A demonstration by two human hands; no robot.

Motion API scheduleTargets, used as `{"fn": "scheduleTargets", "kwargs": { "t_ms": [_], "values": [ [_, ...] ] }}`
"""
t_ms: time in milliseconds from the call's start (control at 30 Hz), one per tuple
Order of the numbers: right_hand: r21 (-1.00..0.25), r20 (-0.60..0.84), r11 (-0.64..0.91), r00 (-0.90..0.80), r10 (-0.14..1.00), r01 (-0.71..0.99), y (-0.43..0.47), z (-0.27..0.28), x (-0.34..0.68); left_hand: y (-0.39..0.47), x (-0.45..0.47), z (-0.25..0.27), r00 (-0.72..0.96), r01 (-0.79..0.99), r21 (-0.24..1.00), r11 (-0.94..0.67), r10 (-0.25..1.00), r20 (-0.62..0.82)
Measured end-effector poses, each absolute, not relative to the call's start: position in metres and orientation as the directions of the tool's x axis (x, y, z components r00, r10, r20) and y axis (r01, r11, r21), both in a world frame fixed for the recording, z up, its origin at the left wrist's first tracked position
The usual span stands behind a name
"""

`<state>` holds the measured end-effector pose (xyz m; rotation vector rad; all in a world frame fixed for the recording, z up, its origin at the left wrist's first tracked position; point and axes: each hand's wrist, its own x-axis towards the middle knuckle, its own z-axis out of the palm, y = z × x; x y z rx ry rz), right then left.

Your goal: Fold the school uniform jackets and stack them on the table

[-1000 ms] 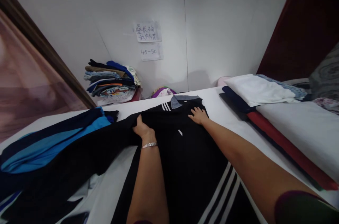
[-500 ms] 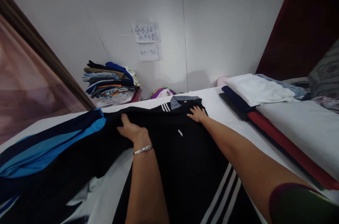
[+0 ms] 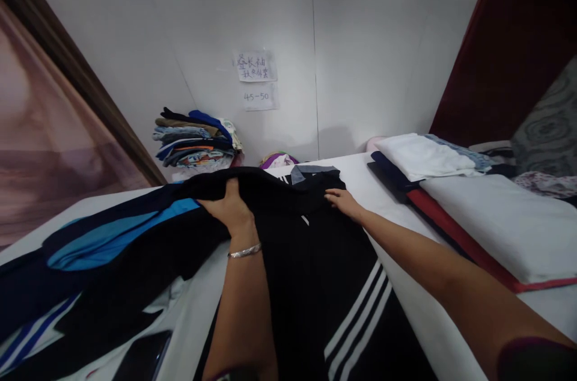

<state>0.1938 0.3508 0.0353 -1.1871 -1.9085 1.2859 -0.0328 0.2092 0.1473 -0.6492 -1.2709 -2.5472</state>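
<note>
A black jacket (image 3: 297, 285) with white stripes and a grey inner collar lies spread in front of me. My left hand (image 3: 232, 210) grips its sleeve from below, thumb on top, and a raised fold of black cloth arches over that hand. At the shoulder, just under the collar, the fingers of my right hand (image 3: 343, 203) are bent and pinch the fabric. The fingertips of both hands are partly hidden in the cloth. The black sleeve trails left over a navy and light blue garment (image 3: 108, 240).
On the right lie folded white clothes (image 3: 505, 225) over a red one (image 3: 444, 222). A stack of folded clothes (image 3: 196, 140) stands at the back left. A dark phone (image 3: 142, 357) rests near the front left. Paper signs (image 3: 259, 80) hang on the wall.
My left hand has lifted the sleeve and shifted slightly right. My right hand, earlier spread flat on the shoulder, now has its fingers bent into the cloth. The view has tilted a little.
</note>
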Motion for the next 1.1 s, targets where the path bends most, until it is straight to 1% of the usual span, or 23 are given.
{"fn": "scheduleTargets", "kwargs": {
  "t_ms": [67, 133, 200, 267, 300, 333, 367, 400, 433, 467, 500, 533, 600, 667, 700, 767, 900, 967, 1100],
  "values": [
    [-0.969, -0.094, 0.035, -0.493, 0.865, 0.246, 0.330, 0.038, 0.204, 0.200, -0.023, 0.153, -0.853, 0.422, 0.703, -0.573, 0.011, 0.522],
    [-0.985, -0.136, -0.060, -0.531, 0.837, 0.159, 0.310, 0.040, 0.212, 0.185, -0.010, 0.156, -0.822, 0.455, 0.714, -0.532, 0.058, 0.567],
    [-0.983, -0.182, -0.168, -0.571, 0.801, 0.079, 0.292, 0.041, 0.219, 0.162, 0.008, 0.155, -0.772, 0.468, 0.721, -0.510, 0.162, 0.615],
    [-0.943, -0.241, -0.331, -0.620, 0.747, -0.032, 0.276, 0.041, 0.226, 0.134, 0.028, 0.145, -0.682, 0.441, 0.728, -0.524, 0.332, 0.652],
    [-0.906, -0.268, -0.415, -0.643, 0.717, -0.085, 0.268, 0.041, 0.229, 0.119, 0.038, 0.138, -0.595, 0.415, 0.738, -0.531, 0.455, 0.662],
    [-0.865, -0.291, -0.486, -0.662, 0.691, -0.126, 0.261, 0.040, 0.232, 0.103, 0.048, 0.128, -0.466, 0.394, 0.750, -0.532, 0.588, 0.661],
    [-0.832, -0.309, -0.534, -0.675, 0.670, -0.150, 0.254, 0.039, 0.234, 0.088, 0.058, 0.116, -0.295, 0.391, 0.758, -0.522, 0.709, 0.640],
    [-0.817, -0.321, -0.557, -0.682, 0.657, -0.152, 0.247, 0.038, 0.236, 0.075, 0.067, 0.104, -0.091, 0.421, 0.746, -0.515, 0.795, 0.600],
    [-0.811, -0.331, -0.567, -0.688, 0.646, -0.142, 0.241, 0.037, 0.237, 0.062, 0.074, 0.091, 0.104, 0.476, 0.705, -0.527, 0.829, 0.549],
    [-0.815, -0.343, -0.566, -0.684, 0.643, -0.123, 0.236, 0.036, 0.238, 0.052, 0.080, 0.079, 0.262, 0.534, 0.639, -0.553, 0.827, 0.497],
    [-0.826, -0.354, -0.553, -0.668, 0.655, -0.104, 0.232, 0.035, 0.239, 0.044, 0.085, 0.067, 0.375, 0.582, 0.563, -0.586, 0.808, 0.453],
    [-0.843, -0.361, -0.530, -0.638, 0.680, -0.089, 0.228, 0.035, 0.239, 0.038, 0.087, 0.058, 0.445, 0.620, 0.489, -0.614, 0.788, 0.425],
    [-0.879, -0.354, -0.470, -0.548, 0.758, -0.082, 0.224, 0.035, 0.241, 0.030, 0.088, 0.046, 0.503, 0.665, 0.380, -0.643, 0.762, 0.408],
    [-0.906, -0.323, -0.411, -0.458, 0.828, -0.104, 0.223, 0.034, 0.245, 0.025, 0.084, 0.041, 0.503, 0.693, 0.326, -0.643, 0.756, 0.419],
    [-0.913, -0.309, -0.391, -0.429, 0.849, -0.114, 0.223, 0.033, 0.249, 0.024, 0.083, 0.040, 0.491, 0.706, 0.318, -0.633, 0.761, 0.424],
    [-0.925, -0.301, -0.365, -0.380, 0.874, -0.106, 0.221, 0.028, 0.258, 0.021, 0.081, 0.039, 0.474, 0.722, 0.331, -0.608, 0.783, 0.403],
    [-0.936, -0.327, -0.351, -0.304, 0.895, -0.028, 0.217, 0.015, 0.275, 0.018, 0.087, 0.035, 0.504, 0.733, 0.386, -0.561, 0.828, 0.245],
    [-0.942, -0.324, -0.335, -0.263, 0.909, 0.003, 0.218, 0.013, 0.279, 0.019, 0.092, 0.035, 0.507, 0.743, 0.399, -0.538, 0.841, 0.189],
    [-0.957, -0.289, -0.282, -0.201, 0.936, 0.064, 0.228, 0.020, 0.284, 0.023, 0.107, 0.039, 0.422, 0.782, 0.404, -0.474, 0.881, 0.216]
  ]
}}
